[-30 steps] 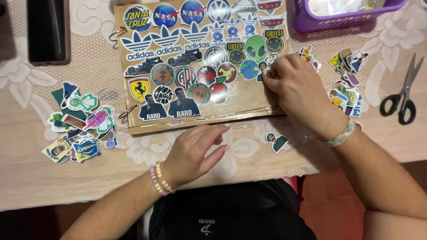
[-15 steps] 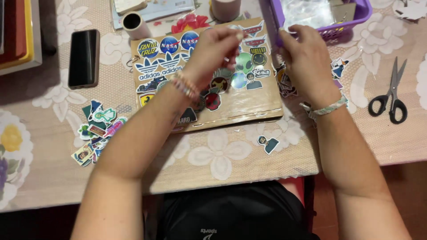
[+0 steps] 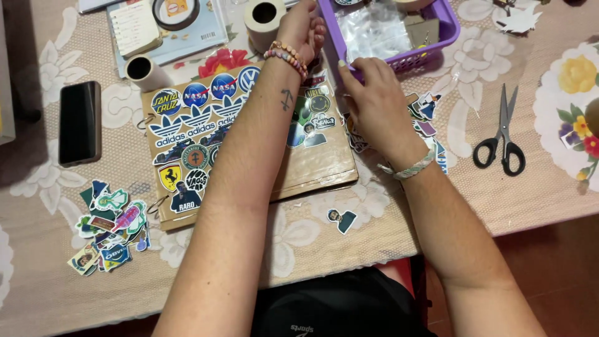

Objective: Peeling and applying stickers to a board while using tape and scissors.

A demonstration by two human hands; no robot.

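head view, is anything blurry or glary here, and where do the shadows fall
Head view: mostly sharp, stickers on the brown notebook cover crisp; slight softness on the left hand near the top edge. Clear plastic in the purple basket shows pale glare, and the black phone has a dull sheen. Soft, even light; faint shadows lie beside the scissors and under the right hand.

Seen from above: a worktop [image 3: 549,200] under a beige lace-patterned cloth with pale flower shapes — brighter printed blooms in yellow, red and purple at the right edge [image 3: 577,75]. Beneath the near edge, a reddish-brown floor [image 3: 555,274], plain and shadowed. Soft, even light across the cloth, no hard shadows. No walls or windows in view — only worktop and floor.
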